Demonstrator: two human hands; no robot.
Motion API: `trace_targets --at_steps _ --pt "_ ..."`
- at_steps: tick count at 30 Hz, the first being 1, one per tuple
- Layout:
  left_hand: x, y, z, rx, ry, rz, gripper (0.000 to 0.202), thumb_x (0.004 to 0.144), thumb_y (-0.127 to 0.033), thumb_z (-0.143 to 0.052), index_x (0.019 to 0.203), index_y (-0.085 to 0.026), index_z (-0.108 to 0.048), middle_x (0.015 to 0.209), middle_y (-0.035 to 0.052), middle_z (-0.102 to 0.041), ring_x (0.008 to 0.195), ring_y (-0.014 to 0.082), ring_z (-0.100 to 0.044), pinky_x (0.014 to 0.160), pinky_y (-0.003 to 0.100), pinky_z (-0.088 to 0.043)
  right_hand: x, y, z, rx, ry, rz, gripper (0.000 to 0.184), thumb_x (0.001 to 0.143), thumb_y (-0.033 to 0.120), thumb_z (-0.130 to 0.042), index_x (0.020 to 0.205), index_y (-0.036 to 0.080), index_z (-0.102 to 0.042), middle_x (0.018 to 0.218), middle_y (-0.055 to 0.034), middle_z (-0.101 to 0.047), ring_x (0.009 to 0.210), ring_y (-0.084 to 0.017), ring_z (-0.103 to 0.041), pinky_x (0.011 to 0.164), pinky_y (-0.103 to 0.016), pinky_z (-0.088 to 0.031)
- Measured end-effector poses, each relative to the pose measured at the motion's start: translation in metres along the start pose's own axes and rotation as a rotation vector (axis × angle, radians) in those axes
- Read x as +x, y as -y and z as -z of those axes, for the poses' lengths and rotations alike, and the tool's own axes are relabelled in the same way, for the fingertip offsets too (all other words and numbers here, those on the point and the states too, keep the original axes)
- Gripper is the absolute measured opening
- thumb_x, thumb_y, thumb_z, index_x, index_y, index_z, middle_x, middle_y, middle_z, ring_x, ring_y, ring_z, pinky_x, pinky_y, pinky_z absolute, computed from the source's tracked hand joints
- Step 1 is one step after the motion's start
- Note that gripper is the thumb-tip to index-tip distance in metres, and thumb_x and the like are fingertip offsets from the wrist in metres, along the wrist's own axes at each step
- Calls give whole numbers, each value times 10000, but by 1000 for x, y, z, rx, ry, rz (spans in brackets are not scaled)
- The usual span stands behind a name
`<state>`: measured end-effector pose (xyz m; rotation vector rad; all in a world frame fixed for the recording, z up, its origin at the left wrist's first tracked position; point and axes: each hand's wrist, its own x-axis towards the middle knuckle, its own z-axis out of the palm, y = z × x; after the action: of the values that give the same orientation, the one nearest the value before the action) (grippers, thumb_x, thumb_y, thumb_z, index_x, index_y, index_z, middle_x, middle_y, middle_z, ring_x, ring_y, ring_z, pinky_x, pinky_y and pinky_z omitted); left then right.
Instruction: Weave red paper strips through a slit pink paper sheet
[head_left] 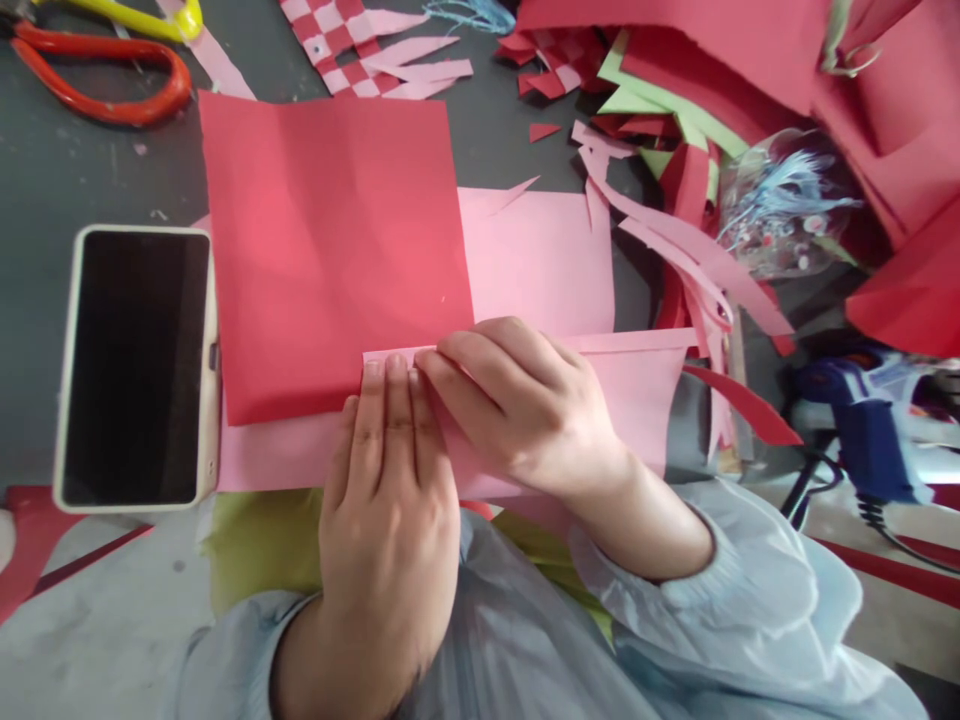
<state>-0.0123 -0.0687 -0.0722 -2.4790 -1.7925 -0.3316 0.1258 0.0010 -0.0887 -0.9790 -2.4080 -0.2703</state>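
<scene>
A sheet of pink paper [634,390] lies at the table's near edge with a narrow strip turned over along its far side. My left hand [390,500] rests flat on it, fingers stretched out and tips on the left end of the fold. Beside those fingertips, my right hand [532,410] has its fingers pressed together on the folded edge. Partly under the pink paper is a larger red sheet of paper [337,250] with faint creases. Another pink sheet [540,260] shows beneath the red one.
A phone [139,370] lies at the left, below red- and yellow-handled scissors [105,85]. Checkered woven paper [330,40] is at the far side. Paper strips [675,245], a clear bag [787,200] and a blue glue gun [874,430] crowd the right.
</scene>
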Motion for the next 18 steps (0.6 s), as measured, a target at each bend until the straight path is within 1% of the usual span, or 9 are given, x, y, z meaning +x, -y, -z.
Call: trace_targets --at_steps 7,11,14,18 --pt "-1 -1 0 27 -5 9 393 961 -12 -384 1271 58 -616 1309 245 -676 1265 345 -635 1046 414 -568 -1 -1 0 26 16 2 282 941 40 -533 708 174 -617 765 -43 -610 716 -152 -471 602 -295 -413" --pt "-2 -1 0 16 1 3 405 964 -14 -363 1277 67 -608 1312 251 -671 1268 351 -631 1043 427 -571 -2 -2 1 28 36 3 288 952 49 -515 715 177 -617 774 -43 -603 735 -154 -474 617 -295 -415" --pt "-1 -1 1 8 5 12 421 965 -14 -355 1309 58 -588 1352 245 -649 1287 345 -619 1066 421 -555 -1 -2 0 30 30 -1 289 954 48 -513 720 173 -627 777 -47 -606 738 -156 -477 617 -297 -419" --pt "1 0 3 0 31 -7 442 958 -12 -367 1348 57 -562 1416 233 -605 1347 357 -564 1127 430 -504 -1 -1 -1 25 20 -16 285 967 68 -519 728 167 -638 778 -53 -614 729 -156 -473 605 -299 -419"
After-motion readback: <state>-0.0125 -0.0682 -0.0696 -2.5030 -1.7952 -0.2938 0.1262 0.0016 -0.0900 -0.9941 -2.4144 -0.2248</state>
